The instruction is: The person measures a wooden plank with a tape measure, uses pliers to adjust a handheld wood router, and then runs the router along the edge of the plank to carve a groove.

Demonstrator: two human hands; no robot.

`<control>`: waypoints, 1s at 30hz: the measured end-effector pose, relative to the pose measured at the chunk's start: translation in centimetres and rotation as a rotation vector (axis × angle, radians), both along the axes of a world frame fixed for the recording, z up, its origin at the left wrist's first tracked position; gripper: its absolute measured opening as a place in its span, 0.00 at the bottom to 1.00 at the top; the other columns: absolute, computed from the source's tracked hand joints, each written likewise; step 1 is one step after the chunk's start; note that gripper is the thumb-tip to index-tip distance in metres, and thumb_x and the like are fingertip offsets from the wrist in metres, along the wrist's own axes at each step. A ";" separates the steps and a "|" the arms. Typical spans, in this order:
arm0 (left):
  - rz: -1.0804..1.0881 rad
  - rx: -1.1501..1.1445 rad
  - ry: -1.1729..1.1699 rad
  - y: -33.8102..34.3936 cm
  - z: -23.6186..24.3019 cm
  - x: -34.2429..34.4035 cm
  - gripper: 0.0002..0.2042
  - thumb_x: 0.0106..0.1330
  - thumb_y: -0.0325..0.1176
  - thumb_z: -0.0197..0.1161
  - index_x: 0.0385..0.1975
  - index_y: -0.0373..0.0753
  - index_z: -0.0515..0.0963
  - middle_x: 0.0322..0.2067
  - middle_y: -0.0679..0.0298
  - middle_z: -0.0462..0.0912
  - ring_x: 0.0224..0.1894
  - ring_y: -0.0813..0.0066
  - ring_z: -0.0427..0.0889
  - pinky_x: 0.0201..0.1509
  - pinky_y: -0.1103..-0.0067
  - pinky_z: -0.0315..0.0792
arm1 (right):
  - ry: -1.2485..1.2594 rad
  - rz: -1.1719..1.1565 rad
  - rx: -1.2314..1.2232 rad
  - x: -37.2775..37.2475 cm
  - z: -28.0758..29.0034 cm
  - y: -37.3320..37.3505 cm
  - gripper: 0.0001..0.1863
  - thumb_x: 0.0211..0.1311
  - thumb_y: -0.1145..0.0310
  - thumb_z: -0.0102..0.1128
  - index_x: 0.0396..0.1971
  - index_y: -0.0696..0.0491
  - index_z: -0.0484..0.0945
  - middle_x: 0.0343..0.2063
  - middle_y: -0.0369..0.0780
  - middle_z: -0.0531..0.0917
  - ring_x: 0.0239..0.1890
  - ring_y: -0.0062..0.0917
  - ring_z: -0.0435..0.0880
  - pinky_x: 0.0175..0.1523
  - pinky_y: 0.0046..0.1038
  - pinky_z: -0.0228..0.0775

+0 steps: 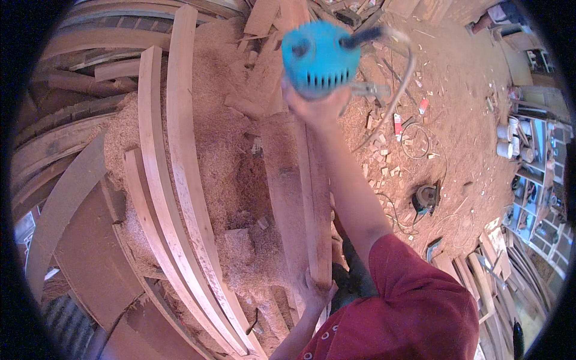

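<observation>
My right hand (321, 107) is wrapped round a teal router (322, 57) with vent slots and a thick dark cord. It sits at the far end of a long wooden beam (316, 228), slightly blurred by motion; its underside is hidden. The beam runs from there toward my body, with a wider plank (285, 204) along its left side. At the beam's near end my left hand (316, 294) grips the wood, its fingers partly hidden by the beam and my sleeve.
Several long pale strips of wood (183, 120) lie to the left on heaped shavings (216, 78). Stacked boards (78, 45) fill the far left. Offcuts (384, 156), a loose cord, and a dark round machine (426, 197) lie on the floor at right. Shelves (534, 162) stand farther right.
</observation>
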State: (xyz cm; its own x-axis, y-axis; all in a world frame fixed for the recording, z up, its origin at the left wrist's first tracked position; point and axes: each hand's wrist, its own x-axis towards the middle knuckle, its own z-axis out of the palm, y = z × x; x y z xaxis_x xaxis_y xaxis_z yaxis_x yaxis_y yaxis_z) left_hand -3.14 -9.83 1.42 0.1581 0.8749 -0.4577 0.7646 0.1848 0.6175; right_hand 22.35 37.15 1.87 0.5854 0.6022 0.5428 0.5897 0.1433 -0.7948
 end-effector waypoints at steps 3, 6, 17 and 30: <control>-0.017 0.057 0.012 0.4 0.2 0.1 0.51 0.47 0.51 0.78 0.66 0.32 0.56 0.57 0.40 0.65 0.59 0.39 0.66 0.59 0.49 0.65 | 0.046 -0.019 0.082 1.7 2.3 5.3 0.47 0.37 0.50 0.81 0.57 0.58 0.69 0.47 0.47 0.81 0.50 0.35 0.82 0.54 0.36 0.75; -0.010 0.066 0.020 0.4 0.3 0.3 0.51 0.46 0.51 0.78 0.66 0.32 0.56 0.56 0.41 0.66 0.57 0.39 0.67 0.58 0.49 0.65 | 0.042 0.012 0.084 3.3 3.6 9.4 0.48 0.37 0.49 0.82 0.57 0.58 0.68 0.49 0.48 0.80 0.50 0.37 0.82 0.54 0.37 0.75; -0.012 0.129 0.026 0.1 -0.6 0.1 0.51 0.46 0.52 0.77 0.67 0.33 0.58 0.57 0.41 0.66 0.58 0.40 0.67 0.58 0.51 0.67 | -0.042 -0.059 0.089 6.5 7.1 16.6 0.39 0.43 0.53 0.77 0.53 0.60 0.73 0.44 0.53 0.83 0.46 0.46 0.84 0.52 0.42 0.74; 0.305 0.062 -0.484 -1.0 -1.9 -2.0 0.43 0.66 0.63 0.53 0.69 0.29 0.61 0.60 0.44 0.69 0.61 0.52 0.69 0.65 0.61 0.64 | 0.180 0.158 -0.169 -7.0 4.0 -19.7 0.39 0.44 0.50 0.79 0.53 0.55 0.72 0.48 0.46 0.80 0.49 0.38 0.81 0.54 0.38 0.72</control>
State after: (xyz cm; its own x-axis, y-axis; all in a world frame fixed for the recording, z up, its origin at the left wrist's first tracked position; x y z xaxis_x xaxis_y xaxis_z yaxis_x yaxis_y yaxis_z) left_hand -5.11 -10.82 -0.44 0.0735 0.9367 -0.3423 0.3103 0.3047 0.9005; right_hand 15.34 17.49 5.85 0.5554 0.7664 0.3226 0.4176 0.0784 -0.9052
